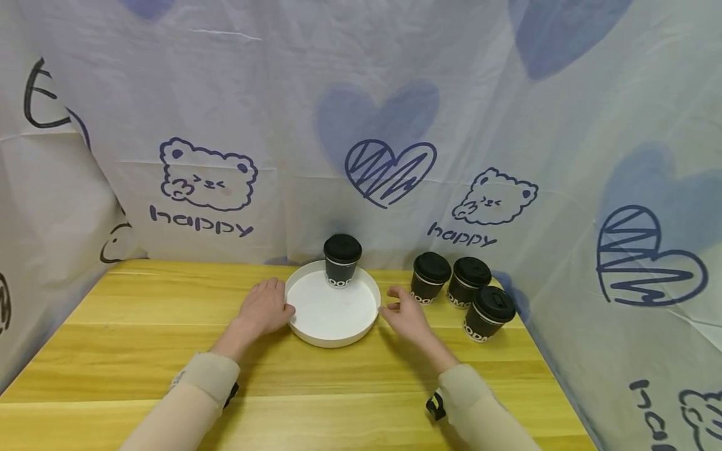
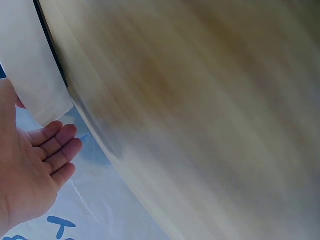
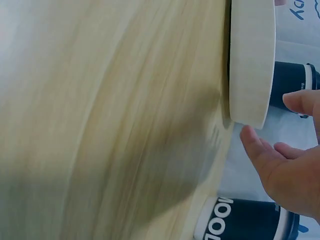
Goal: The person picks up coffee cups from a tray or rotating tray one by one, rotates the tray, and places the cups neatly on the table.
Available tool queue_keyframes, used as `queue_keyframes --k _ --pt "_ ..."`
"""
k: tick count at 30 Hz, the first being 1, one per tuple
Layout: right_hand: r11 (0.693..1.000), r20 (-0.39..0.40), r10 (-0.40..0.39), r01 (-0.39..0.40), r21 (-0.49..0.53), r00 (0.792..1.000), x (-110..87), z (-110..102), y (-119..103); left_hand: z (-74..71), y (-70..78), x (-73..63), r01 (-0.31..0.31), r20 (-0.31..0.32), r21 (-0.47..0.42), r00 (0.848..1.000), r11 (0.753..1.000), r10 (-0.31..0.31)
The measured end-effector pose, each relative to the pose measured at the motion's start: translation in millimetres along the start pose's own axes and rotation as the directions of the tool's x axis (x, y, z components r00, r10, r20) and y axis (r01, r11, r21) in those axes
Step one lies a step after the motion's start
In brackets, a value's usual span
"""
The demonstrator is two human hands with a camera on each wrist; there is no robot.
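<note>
A round white tray with a low wall lies on the table, and a black lidded paper cup stands inside it near the back. My left hand holds the tray's left rim, thumb over the wall and fingers along the outside. In the left wrist view those fingers are bent at the tray's edge. At the right rim is my right hand, its fingers loosely bent and its thumb apart from them. The right wrist view shows one fingertip right at the tray wall.
Three more black lidded cups stand close together right of the tray: one left, one behind, one in front. The wooden table meets a printed white cloth at the back and sides.
</note>
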State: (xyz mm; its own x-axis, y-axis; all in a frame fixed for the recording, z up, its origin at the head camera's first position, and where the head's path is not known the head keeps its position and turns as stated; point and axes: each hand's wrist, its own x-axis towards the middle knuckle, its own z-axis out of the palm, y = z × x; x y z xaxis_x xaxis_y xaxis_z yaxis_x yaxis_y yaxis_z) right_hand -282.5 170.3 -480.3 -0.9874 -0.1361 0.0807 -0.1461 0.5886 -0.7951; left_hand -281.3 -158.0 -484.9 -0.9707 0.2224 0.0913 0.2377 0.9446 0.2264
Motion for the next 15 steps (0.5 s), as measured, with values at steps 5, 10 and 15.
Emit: queue_keyframes --k 5,10,15 --pt "0.998 0.038 0.058 -0.059 0.022 0.998 4.0 10 1 0.2 0.3 -0.2 -0.002 -0.003 0.001 1.000 1.000 0.002" --pt "0.994 0.042 0.089 -0.092 0.061 0.995 5.1 17 1 2.7 -0.5 1.2 0.003 -0.003 -0.005 1.000 1.000 -0.003" --pt "0.988 0.029 0.118 -0.120 0.096 0.993 4.8 21 -1 5.4 -2.7 2.1 0.002 -0.005 0.002 1.000 1.000 -0.002"
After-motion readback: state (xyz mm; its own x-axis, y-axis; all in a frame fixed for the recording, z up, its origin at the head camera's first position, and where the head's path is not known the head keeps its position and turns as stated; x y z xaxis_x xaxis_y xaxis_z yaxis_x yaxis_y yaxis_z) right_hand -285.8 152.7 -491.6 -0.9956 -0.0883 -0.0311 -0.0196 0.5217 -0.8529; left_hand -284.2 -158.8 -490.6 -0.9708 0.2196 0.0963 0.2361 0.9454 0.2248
